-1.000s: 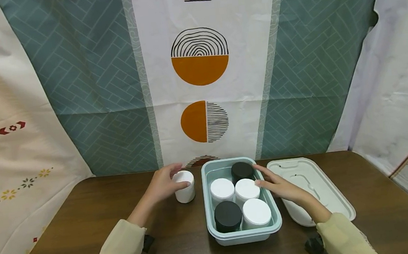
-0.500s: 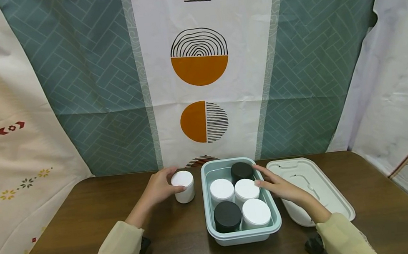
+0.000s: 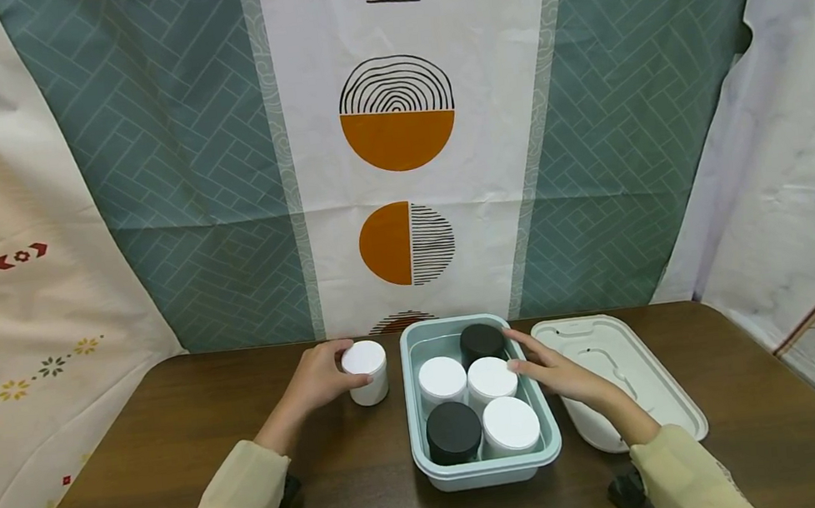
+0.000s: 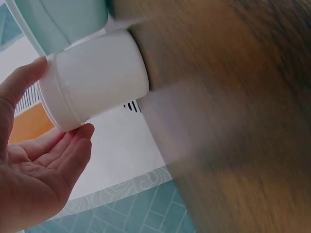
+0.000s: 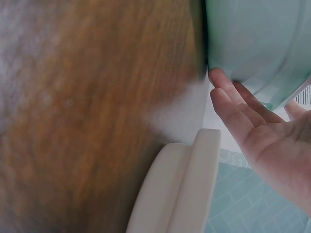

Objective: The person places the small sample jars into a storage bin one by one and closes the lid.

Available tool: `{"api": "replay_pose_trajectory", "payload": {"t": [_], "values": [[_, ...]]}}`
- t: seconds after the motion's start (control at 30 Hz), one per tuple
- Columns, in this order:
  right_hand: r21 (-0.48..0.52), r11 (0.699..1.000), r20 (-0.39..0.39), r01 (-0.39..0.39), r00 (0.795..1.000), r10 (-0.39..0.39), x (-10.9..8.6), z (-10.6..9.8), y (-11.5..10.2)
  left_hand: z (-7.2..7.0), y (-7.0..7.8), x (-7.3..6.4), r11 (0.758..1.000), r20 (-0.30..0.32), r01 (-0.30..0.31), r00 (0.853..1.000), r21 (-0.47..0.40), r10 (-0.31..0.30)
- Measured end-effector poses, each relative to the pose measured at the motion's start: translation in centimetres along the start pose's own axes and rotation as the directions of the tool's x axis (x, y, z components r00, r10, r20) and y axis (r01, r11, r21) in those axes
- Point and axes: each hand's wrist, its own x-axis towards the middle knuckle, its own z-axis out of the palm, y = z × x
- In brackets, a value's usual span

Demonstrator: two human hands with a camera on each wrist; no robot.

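Left hand (image 3: 318, 377) — fingers and thumb pinching the white jar (image 3: 368, 361) near its top | jar: upright on the table (image 3: 359, 494), left of the tub (image 3: 490, 473), lower centre | right hand (image 3: 560, 371): thumb over tub's rim, fingers outside | tip: squeeze evenly, jar level — tub braced against sliding

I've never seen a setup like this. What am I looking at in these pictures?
No machine here, just a person's left hand and right hand. The wide picture comes from a head-worn camera, each close one from a wrist-worn camera.

On the brown table stands a pale blue tub holding five jars, three white-topped and two black-topped; a large white lid lies to its right. Left of the tub, the left hand grips an upright white jar by its top. The right hand touches the tub's side.
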Motion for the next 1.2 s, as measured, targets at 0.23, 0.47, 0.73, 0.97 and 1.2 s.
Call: {"api": "replay_pose_trajectory", "payload": {"t": [0.23,0.47,0.73,0.97,1.2], "values": [[-0.008,1.000,-0.002,-0.004,1.000,0.004,0.0,-0.1,0.0,0.1,0.1,0.0,1.000,-0.056,0.002,0.998,0.003,-0.002],[-0.007,1.000,-0.001,-0.003,1.000,0.003,0.0,0.0,-0.1,-1.1,1.1,0.3,1.000,-0.124,0.002,0.992,-0.017,-0.004],[-0.002,1.000,0.002,-0.001,1.000,0.001,0.0,-0.1,0.0,-2.6,4.1,1.1,0.996,-0.192,-0.055,0.981,-0.074,0.040],[0.006,1.000,0.009,0.012,1.000,-0.012,0.0,-0.3,0.2,-1.9,7.2,2.5,0.980,-0.214,-0.124,0.973,-0.156,0.089],[-0.010,1.000,0.007,0.000,1.000,0.000,0.0,-0.1,0.0,0.2,8.4,3.5,0.970,-0.191,-0.139,0.976,-0.199,0.100]]}}
